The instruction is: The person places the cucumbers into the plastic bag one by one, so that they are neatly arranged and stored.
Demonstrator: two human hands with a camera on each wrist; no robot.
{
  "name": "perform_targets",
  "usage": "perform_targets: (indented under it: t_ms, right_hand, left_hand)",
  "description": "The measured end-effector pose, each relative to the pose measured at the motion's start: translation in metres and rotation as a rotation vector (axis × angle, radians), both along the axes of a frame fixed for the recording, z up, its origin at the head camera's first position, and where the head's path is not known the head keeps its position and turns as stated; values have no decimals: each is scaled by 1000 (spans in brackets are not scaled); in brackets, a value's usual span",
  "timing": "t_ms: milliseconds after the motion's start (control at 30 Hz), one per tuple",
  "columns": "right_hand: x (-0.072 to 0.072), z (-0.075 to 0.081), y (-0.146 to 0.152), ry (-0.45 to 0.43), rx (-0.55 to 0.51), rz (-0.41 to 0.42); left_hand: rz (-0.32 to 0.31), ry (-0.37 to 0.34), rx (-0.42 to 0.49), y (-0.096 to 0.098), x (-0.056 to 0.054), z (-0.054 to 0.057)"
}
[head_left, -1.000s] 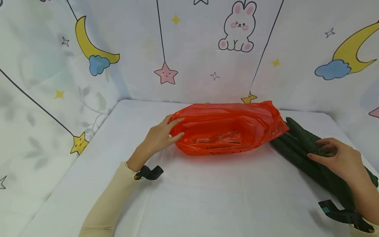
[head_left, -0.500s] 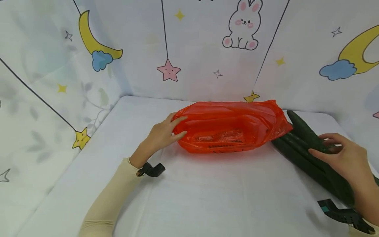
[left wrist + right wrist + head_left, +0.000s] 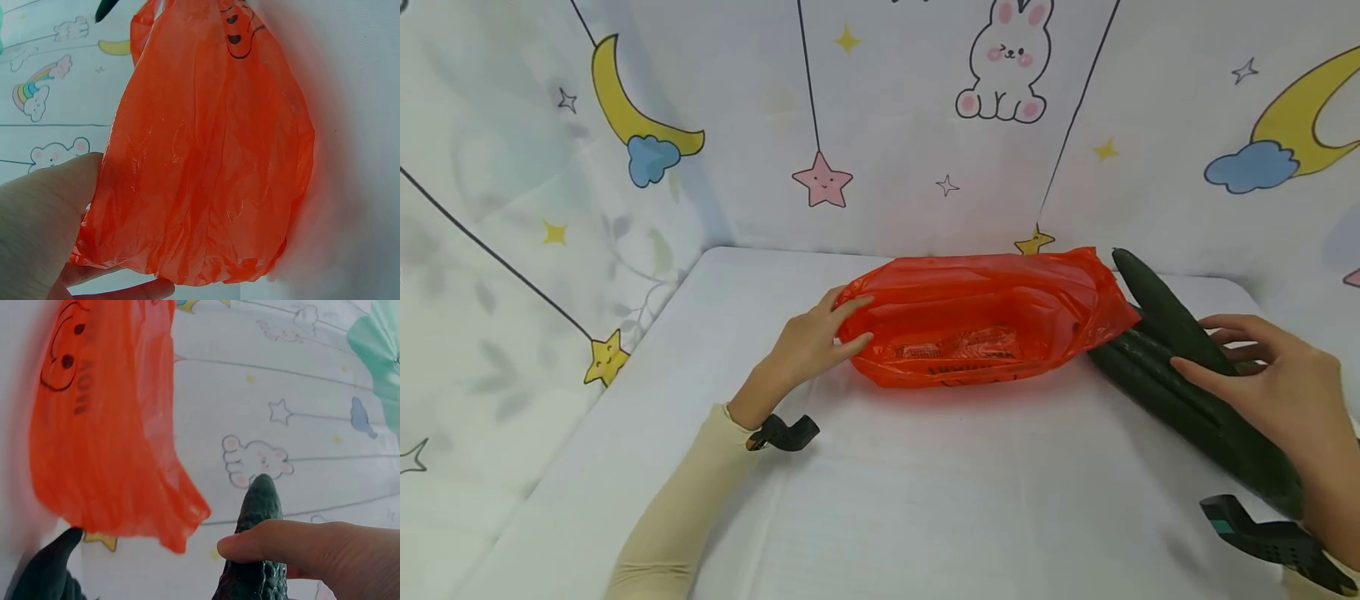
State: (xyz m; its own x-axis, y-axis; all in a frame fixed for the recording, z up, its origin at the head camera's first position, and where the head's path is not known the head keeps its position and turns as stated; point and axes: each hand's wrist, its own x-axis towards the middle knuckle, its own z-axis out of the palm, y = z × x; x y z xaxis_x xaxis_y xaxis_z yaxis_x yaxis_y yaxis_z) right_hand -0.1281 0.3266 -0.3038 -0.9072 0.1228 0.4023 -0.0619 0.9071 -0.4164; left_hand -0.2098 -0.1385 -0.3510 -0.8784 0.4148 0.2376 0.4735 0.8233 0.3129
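Observation:
A red plastic bag (image 3: 970, 321) lies on its side, its mouth towards me. My left hand (image 3: 805, 346) holds its left end, thumb and index finger spread at the near side. In the left wrist view the left hand (image 3: 44, 219) has its thumb at the bag's edge and fingers below the bag (image 3: 206, 156). My right hand (image 3: 1277, 375) grips a dark green cucumber (image 3: 1165, 304), whose far end tilts up above other cucumbers (image 3: 1195, 425). In the right wrist view the thumb lies across the cucumber (image 3: 253, 584).
The other cucumbers lie side by side at the right of the white tablecloth (image 3: 925, 492). The bag's right corner overlaps their far ends in the head view. Behind the table hangs a patterned cloth (image 3: 887, 108) with moons, stars and a rabbit.
My right hand has taken hold of the top cucumber and raised it, its far end swinging up beside the bag. The left hand and the bag have stayed nearly where they were.

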Motion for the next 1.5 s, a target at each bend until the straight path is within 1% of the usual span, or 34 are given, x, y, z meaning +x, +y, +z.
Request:
perform_targets:
  t_ms: [200, 233, 300, 567, 733, 867, 967, 1033, 1100, 1233, 1333, 1500]
  right_hand:
    - [0, 9, -17, 68, -44, 82]
    - [0, 10, -20, 71, -60, 108]
    - [0, 13, -27, 87, -68, 126]
    - [-4, 23, -52, 107, -126, 224]
    - [-9, 29, -65, 166, -144, 301]
    - [-13, 36, -75, 228, -143, 376]
    - [-14, 39, -83, 273, -158, 422]
    - [-15, 41, -89, 291, -190, 431]
    - [-16, 41, -94, 292, -237, 421]
    - [-16, 43, -103, 269, -309, 406]
    - [-17, 45, -109, 260, -319, 421]
    - [-20, 47, -120, 303, -303, 476]
  left_hand:
    - [-8, 20, 0, 1, 0, -2]
    - [-9, 23, 0, 1, 0, -2]
    - [-11, 23, 1, 1, 0, -2]
    - [-14, 19, -1, 2, 0, -2]
    - [-20, 23, -11, 2, 0, -3]
    - [-28, 27, -12, 3, 0, -3]
    - [-29, 19, -15, 4, -1, -5]
    - [-27, 14, -14, 4, -1, -6]
    - [-25, 8, -16, 4, -1, -7]
    - [-22, -19, -18, 4, 0, -8]
    - [-26, -31, -21, 5, 0, -9]
    - [-32, -18, -25, 6, 0, -8]
